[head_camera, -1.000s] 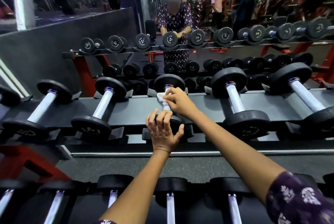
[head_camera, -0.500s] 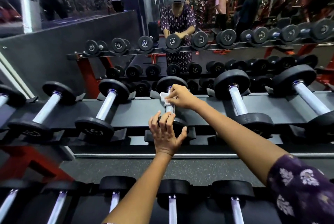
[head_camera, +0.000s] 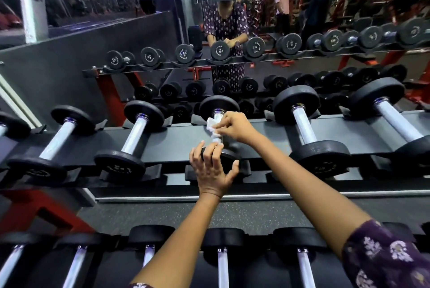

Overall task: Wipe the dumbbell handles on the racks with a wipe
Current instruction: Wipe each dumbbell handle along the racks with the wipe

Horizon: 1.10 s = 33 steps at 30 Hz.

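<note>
Right hand [head_camera: 235, 126]: you are pinching the white wipe [head_camera: 212, 127] against the dumbbell handle [head_camera: 218, 117].
Left hand [head_camera: 213, 169]: your fingers are curling over the near weight head [head_camera: 229, 156], steadying it.
Dumbbell: it is lying on the rack shelf [head_camera: 181, 141], between neighbouring dumbbells.

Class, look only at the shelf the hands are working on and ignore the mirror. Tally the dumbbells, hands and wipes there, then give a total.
Dumbbells: 6 (the leftmost is cut off by the picture's edge)
Hands: 2 (left hand, right hand)
Wipes: 1
Total: 9
</note>
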Motion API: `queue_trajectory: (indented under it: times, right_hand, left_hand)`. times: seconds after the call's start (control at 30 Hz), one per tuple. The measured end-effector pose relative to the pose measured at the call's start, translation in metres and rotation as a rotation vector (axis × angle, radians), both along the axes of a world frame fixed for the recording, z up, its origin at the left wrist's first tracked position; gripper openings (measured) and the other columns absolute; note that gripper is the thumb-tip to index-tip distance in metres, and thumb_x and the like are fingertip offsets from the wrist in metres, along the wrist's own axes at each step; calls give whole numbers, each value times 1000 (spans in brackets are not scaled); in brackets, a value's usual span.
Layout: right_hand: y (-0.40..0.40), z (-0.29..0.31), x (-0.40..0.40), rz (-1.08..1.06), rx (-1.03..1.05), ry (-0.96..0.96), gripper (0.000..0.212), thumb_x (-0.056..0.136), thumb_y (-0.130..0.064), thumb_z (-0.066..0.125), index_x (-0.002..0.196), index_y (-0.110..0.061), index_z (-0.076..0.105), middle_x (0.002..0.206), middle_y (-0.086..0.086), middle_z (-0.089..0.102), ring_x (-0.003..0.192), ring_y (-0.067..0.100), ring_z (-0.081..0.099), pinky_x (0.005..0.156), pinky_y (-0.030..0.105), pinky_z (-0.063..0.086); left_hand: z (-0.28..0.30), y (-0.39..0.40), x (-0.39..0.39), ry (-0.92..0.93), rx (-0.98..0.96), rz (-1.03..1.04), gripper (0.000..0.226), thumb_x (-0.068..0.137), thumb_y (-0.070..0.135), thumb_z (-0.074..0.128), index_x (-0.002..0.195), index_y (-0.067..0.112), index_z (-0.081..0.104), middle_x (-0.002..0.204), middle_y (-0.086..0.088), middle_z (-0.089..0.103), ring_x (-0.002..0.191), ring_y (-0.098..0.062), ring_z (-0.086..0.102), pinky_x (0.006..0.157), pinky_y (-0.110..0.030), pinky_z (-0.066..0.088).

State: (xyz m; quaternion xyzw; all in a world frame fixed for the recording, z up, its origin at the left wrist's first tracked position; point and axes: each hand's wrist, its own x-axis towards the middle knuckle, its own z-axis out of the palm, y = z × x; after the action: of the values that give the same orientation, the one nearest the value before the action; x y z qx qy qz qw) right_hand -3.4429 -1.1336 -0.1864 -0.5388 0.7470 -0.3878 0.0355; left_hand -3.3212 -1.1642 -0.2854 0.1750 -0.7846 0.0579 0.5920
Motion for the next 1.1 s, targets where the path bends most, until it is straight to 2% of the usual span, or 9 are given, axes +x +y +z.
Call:
queue_trajectory:
  times: [0.1,0.17,0.4,0.57,0.7,0.83,0.93,1.0,1.1]
  right_hand:
    - [15,-13,3,76,67,-58,19,77,-11,73,96,-7,74,74,-3,53,76,14,51,69,19,37]
    - [26,-12,3,161,153,-228,19,76,-6,74,95,-5,74,81,12,66,76,13,56,71,19,45]
    - [13,-7,2,-125,-54,-298,19,75,-2,71,93,-1,73,86,20,71,46,-15,48,64,5,39]
    - [34,-13,15,-15,97,-251,16,75,-6,73,90,-4,75,87,15,72,61,-9,56,64,7,41]
    - [15,-4,10,-199,-47,-303,17,77,-5,69,92,0,73,86,20,71,82,16,65,60,8,40]
    - [13,-13,17,-211,-25,-262,16,77,-10,70,92,-6,75,89,15,72,85,18,65,63,12,37]
    - [21,-16,18,-118,53,-283,16,75,-9,72,91,-4,75,89,15,72,68,0,57,58,3,36]
    - [18,-14,14,-150,-21,-343,18,74,-7,73,91,-3,74,86,15,72,57,-2,52,57,1,35]
    - [12,-9,9,-233,-142,-412,20,76,-7,72,94,1,73,86,14,71,68,5,54,62,4,37]
  left_hand:
    - [-3,1,0,6,6,-13,47,87,49,45,115,10,43,116,-7,41,114,-29,40,108,-39,20]
    - [-4,0,-1,13,13,-20,49,95,54,33,115,10,43,117,-7,41,114,-29,40,107,-40,21]
    - [-7,-4,-2,-5,19,-11,52,80,47,48,116,10,42,117,-9,40,115,-29,39,108,-39,21]
    - [-3,1,-1,-5,37,-11,50,84,48,46,115,9,42,116,-8,40,113,-30,40,99,-49,30]
    - [0,6,7,-52,61,-16,49,82,45,51,114,10,43,113,-6,42,110,-29,42,96,-50,34]
    - [4,9,13,-84,107,7,43,82,44,52,110,12,45,111,-5,46,105,-28,44,93,-48,38]
    - [13,12,14,-56,152,25,31,91,42,49,101,13,51,96,-9,61,95,-24,47,85,-41,42]
    - [22,11,16,-36,209,-4,38,98,40,41,90,9,59,83,-8,62,84,-20,46,76,-37,41]
    - [26,11,15,-18,270,-64,36,97,28,42,76,4,58,72,-9,56,74,-18,39,69,-32,35]
